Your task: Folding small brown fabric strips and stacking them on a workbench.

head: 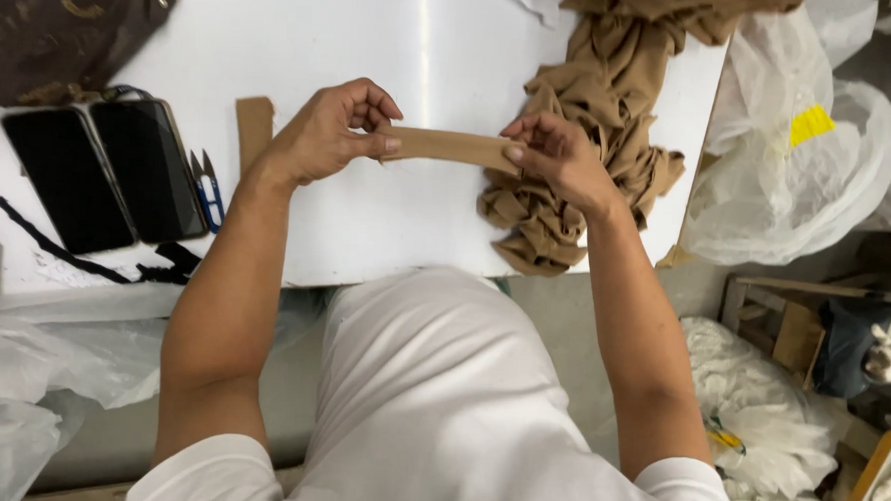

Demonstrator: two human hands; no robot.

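White tabletop (366,227), bags of cloth on the floor to the right. One tan fabric strip (448,145) is stretched flat above the table, left hand (332,133) and right hand (560,157) each pinching an end. One finished-looking strip (254,124) lies left; judging by the heap of tan fabric (592,117) at right, most remains

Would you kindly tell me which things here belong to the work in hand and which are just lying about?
In use: tan fabric strip, held by left hand and right hand; tan fabric pile.
Lying about: two phones, blue snips, plastic bags.
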